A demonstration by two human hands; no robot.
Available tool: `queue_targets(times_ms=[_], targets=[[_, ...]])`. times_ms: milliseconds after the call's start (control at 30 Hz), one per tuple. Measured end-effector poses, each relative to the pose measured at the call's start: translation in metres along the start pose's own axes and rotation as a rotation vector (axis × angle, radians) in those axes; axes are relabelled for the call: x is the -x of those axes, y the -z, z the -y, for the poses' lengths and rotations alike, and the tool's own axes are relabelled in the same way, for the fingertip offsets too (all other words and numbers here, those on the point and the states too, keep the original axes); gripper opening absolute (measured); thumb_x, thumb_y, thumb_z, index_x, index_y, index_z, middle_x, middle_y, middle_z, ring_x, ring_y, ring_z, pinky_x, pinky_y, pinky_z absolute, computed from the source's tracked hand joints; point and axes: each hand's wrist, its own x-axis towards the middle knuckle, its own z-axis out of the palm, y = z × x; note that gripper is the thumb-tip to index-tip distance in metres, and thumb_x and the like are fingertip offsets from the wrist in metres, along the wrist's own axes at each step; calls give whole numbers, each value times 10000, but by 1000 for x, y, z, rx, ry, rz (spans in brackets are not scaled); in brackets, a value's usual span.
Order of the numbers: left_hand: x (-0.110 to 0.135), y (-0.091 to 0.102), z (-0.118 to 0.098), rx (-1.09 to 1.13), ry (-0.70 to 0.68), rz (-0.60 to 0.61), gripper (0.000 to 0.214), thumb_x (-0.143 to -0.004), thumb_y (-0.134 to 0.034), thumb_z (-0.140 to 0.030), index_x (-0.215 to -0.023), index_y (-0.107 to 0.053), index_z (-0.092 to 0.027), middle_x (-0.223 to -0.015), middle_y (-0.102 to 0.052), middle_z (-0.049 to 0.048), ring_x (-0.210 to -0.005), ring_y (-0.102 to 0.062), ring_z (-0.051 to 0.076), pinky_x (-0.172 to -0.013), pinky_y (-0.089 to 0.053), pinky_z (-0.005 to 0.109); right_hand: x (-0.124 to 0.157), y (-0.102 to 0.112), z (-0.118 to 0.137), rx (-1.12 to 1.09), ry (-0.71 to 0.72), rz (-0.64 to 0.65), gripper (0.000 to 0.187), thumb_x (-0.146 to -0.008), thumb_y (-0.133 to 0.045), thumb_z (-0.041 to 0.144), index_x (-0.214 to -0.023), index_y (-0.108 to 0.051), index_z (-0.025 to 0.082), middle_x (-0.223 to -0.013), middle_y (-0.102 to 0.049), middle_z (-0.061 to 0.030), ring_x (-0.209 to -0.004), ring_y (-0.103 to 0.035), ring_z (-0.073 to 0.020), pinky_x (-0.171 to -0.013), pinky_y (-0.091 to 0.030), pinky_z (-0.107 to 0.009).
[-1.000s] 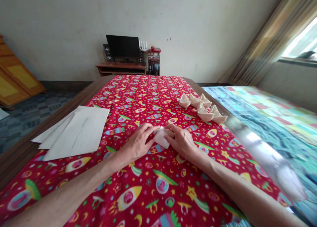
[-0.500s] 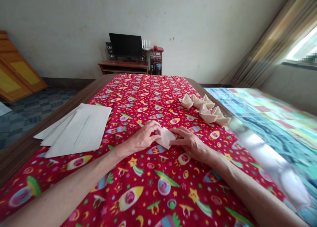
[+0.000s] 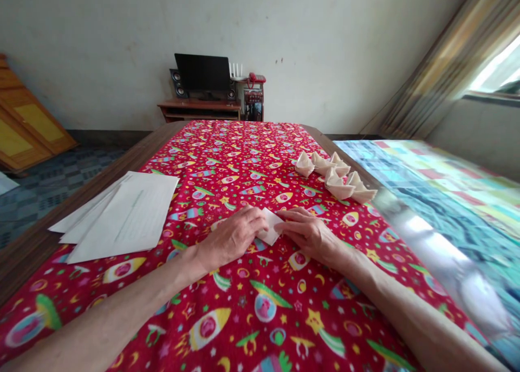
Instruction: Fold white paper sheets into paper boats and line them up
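Note:
A small folded white paper (image 3: pixel 271 226) lies on the red rocket-print tablecloth (image 3: pixel 244 161). My left hand (image 3: pixel 233 235) rests over its left side, fingers curled and pressing it down. My right hand (image 3: pixel 309 232) lies at its right edge, fingers stretched along the fold. Most of the paper is hidden under my left fingers.
A stack of white sheets (image 3: pixel 117 215) lies at the left of the table. Several finished folded paper boats (image 3: pixel 335 176) sit at the far right. A bed with a patterned cover (image 3: pixel 439 198) borders the table's right edge. A desk with a monitor (image 3: pixel 203 74) stands by the far wall.
The paper, held lifted between both hands a second ago, now lies flat on the cloth. My left hand has slid over it and presses down; my right hand has flattened beside it.

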Motion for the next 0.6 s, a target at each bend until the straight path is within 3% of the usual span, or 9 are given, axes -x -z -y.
queue_targets(times_ms=[100, 267, 467, 600], targets=[[5, 7, -5, 3, -49, 89, 185, -931, -424, -152, -1035, -569, -197, -1063, -584, 35, -1022, -543, 165, -928, -443, 292, 0, 0, 2, -4, 8, -77, 264, -909, -486, 216, -1134, -619, 180, -1191, -606, -108, -1069, -530, -205, -878, -488, -361], [9, 10, -5, 25, 17, 43, 305, -855, -598, -261, -1145, -532, -193, -1147, -576, 58, -1113, -524, 198, -973, -443, 326, -3, 1, 5, -35, 88, 18, 338, -894, -534, 280, -1208, -572, 161, -1165, -627, -98, -1069, -527, -213, -903, -480, -376], [6, 1, -4, -26, 82, -43, 124, -881, -523, -152, -994, -560, -187, -1010, -600, 40, -997, -559, 181, -889, -479, 318, -9, -8, -1, -87, 80, -23, 228, -897, -518, 233, -1076, -653, 190, -1065, -670, -78, -986, -576, -200, -851, -494, -347], [7, -4, 0, 7, 93, -108, 84, -892, -505, -142, -888, -584, -170, -927, -607, 40, -917, -573, 170, -828, -481, 293, -10, -10, -2, -196, -76, -95, 199, -884, -549, 256, -1034, -665, 198, -954, -689, -60, -881, -618, -173, -784, -502, -292]])
